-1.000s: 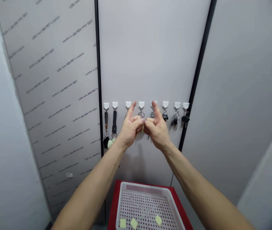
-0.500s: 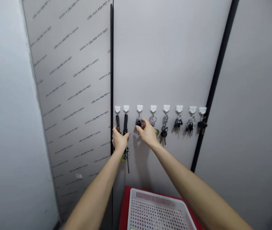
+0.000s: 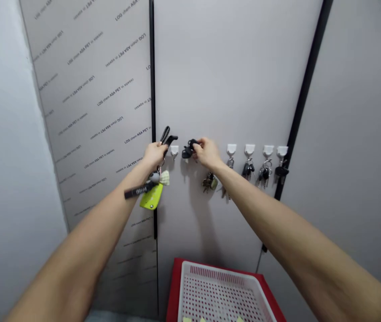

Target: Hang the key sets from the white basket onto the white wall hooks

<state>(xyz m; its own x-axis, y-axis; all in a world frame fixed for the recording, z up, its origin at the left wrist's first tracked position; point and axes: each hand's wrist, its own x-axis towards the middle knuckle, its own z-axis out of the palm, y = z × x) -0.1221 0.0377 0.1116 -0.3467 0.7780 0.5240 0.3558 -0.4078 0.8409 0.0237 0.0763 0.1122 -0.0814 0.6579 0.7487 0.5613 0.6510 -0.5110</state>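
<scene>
My left hand [image 3: 154, 155] is closed around the black straps [image 3: 168, 142] of keychains, lifted off the wall hooks. Below it dangle a lime-green key cover [image 3: 152, 197], a grey ball charm [image 3: 154, 178], a pale charm [image 3: 165, 178] and a dark tag with lettering [image 3: 137, 192]. My right hand [image 3: 207, 154] pinches a set of black keys [image 3: 186, 152] in front of the wall. Between my hands a white hook [image 3: 174, 150] carries nothing. Under my right hand hangs a bunch of keys [image 3: 210, 182] with a greenish tag; its hook is hidden.
Farther right, key bunches hang on white hooks [image 3: 249, 150], including black keys [image 3: 248, 168], ringed keys [image 3: 265, 173] and a dark key [image 3: 281, 171]. Below stands a white perforated basket [image 3: 222, 271] on a red surface [image 3: 174, 286]. Dark vertical strips [image 3: 153, 89] edge the panel.
My left hand has raised the keychains off their hooks, bringing them up and left. My right hand has lifted the black keys upward from their hook. The view has shifted slightly.
</scene>
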